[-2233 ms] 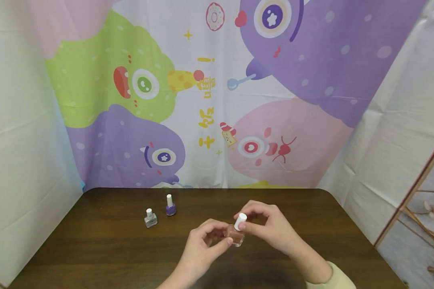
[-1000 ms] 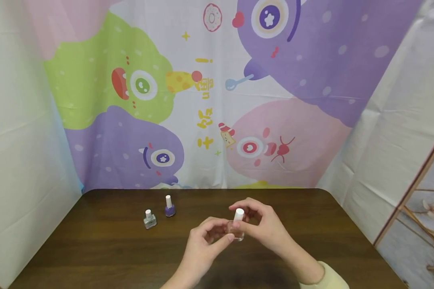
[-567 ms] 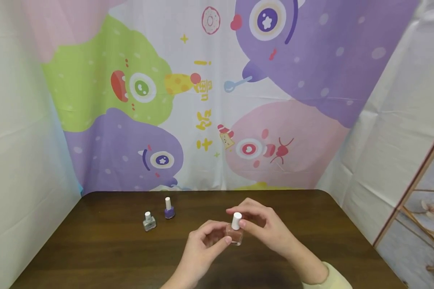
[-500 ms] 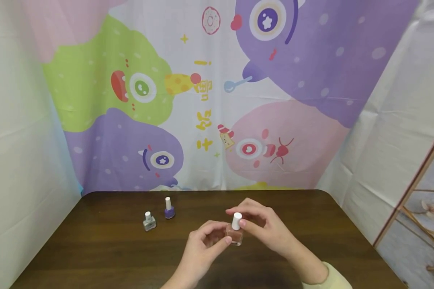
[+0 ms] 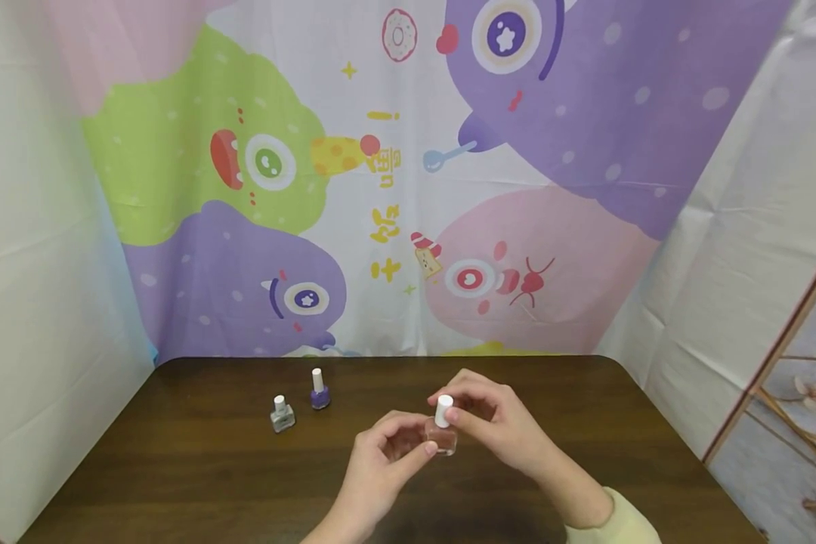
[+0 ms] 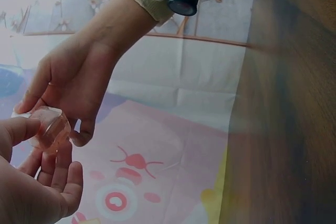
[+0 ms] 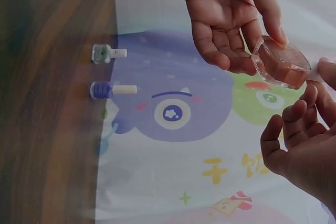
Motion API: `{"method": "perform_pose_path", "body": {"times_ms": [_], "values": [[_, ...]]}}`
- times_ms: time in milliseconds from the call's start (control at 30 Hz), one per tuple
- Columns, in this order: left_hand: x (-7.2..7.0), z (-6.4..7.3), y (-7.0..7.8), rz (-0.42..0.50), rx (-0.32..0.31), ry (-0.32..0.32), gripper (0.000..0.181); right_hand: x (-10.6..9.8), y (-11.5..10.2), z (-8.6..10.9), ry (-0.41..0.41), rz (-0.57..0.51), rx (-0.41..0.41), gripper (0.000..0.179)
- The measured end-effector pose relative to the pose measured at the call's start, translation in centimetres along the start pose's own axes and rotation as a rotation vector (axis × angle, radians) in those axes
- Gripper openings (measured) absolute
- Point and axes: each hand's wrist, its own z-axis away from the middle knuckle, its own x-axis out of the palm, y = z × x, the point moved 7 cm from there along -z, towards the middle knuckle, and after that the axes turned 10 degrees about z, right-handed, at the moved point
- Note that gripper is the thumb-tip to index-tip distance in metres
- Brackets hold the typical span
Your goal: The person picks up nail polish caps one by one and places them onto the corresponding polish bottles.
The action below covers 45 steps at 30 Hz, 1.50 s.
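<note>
A nail polish bottle of clear glass with pinkish-brown polish is held above the table, its white cap on top. My left hand pinches the glass body between thumb and fingers. With thumb and fingers my right hand grips the cap. In the right wrist view the glass of the bottle shows between both hands, the cap mostly covered by the right thumb. The left wrist view shows the bottle partly behind the left thumb.
A purple nail polish bottle and a grey one, both white-capped, stand at the left on the dark wooden table. Behind the table hangs a cartoon-printed curtain; a pale cloth hangs at the right.
Both hands stay on the bottle and its cap. The bottle tipped and turned slightly over the last two seconds and now stands more upright. The other two bottles have not moved.
</note>
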Motion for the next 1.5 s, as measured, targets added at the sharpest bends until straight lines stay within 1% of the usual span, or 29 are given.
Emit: {"method": "perform_pose_path", "body": {"times_ms": [267,533,733,833,1000,1133,1300,1367,1500], "values": [[-0.2,0.0,0.1,-0.008,0.009,0.015,0.024,-0.1,0.3,-0.3,0.034,0.028,0.012,0.017],[-0.2,0.0,0.2,-0.007,0.022,0.02,0.024,0.0,0.8,-0.5,0.074,-0.001,0.054,0.014],[-0.2,-0.1,0.1,-0.004,0.035,0.022,0.022,0.1,1.1,-0.6,0.108,0.006,0.088,0.02],[-0.2,-0.1,0.1,-0.009,0.043,0.022,0.022,0.2,1.2,-0.6,0.111,-0.001,0.113,0.023],[-0.2,-0.1,0.2,-0.01,0.047,0.019,0.021,0.4,1.3,-0.7,0.118,-0.021,0.127,0.027],[-0.2,-0.2,0.2,-0.014,0.044,0.017,0.021,0.3,1.1,-0.7,0.135,-0.021,0.123,0.027],[-0.3,-0.2,0.1,-0.012,0.011,0.023,0.023,0.3,1.0,-0.5,0.133,0.017,0.125,0.024],[-0.3,-0.2,0.1,-0.012,-0.002,0.028,0.023,0.3,1.0,-0.5,0.116,0.042,0.105,0.026],[-0.5,-0.1,0.1,-0.017,-0.009,0.035,0.024,0.3,0.5,-0.3,0.071,0.081,0.024,0.028]]}}
